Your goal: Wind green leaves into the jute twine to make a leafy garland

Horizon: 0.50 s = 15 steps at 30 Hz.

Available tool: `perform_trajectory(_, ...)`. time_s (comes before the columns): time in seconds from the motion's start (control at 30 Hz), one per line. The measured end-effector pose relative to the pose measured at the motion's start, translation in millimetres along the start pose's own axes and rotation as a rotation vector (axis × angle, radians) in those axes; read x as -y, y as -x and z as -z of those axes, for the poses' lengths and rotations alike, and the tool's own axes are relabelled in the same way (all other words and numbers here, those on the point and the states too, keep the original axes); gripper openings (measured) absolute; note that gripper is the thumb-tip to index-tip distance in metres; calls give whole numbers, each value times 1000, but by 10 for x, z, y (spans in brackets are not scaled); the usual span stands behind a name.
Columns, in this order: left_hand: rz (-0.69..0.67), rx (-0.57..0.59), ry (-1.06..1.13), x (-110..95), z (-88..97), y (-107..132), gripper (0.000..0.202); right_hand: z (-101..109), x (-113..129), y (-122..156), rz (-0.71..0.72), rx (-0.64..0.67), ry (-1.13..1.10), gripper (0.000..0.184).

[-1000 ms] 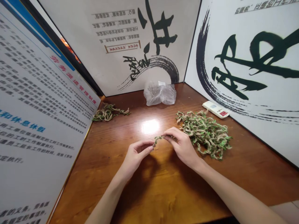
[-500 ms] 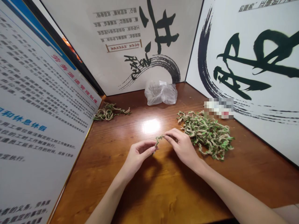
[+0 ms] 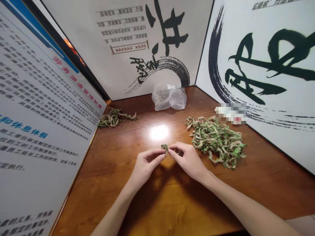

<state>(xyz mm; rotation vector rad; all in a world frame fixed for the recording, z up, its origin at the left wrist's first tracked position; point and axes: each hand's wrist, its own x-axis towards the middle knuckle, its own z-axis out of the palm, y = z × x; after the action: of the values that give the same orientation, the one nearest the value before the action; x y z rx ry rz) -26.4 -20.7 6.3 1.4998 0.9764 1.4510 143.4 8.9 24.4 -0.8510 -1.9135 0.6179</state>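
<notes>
Between my two hands is a short piece of leafy twine, green leaves on beige cord, bunched into a small loop above the table. My left hand pinches it between thumb and forefinger. From the other side, my right hand closes thumb and forefinger on it, the fingertips almost meeting the left ones. Part of the twine is hidden by the fingers. A large tangled heap of leafy twine lies on the table just right of my right hand.
A smaller twine pile lies at the far left, against the left panel. A crumpled clear plastic bag sits at the back of the wooden table. Behind the heap is a blurred white packet. Printed panels wall in three sides.
My right hand has come down and left, closer to my left hand. The twine, stretched between the hands earlier, is now gathered into a small loop at the fingertips.
</notes>
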Motion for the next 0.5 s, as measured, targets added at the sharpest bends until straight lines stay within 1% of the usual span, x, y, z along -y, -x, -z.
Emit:
perform_trajectory(0.1,-8,-33,24,18,-13,-15,16,8,37,7,56,77,-56,19)
perform_trajectory(0.17,-15,-70,33,24,-21,-28,19,21,51,3,50,123,-82,20)
perform_trajectory(0.23,-26,-101,4,31,-27,-33,22,26,40,-5,5,137,-108,21)
perform_trajectory(0.37,-77,-114,-159,50,-17,-15,19,13,-36,-30,-107,113,-163,23)
perform_trajectory(0.5,-156,-113,-315,59,14,4,16,7,-79,-54,-150,146,-278,25)
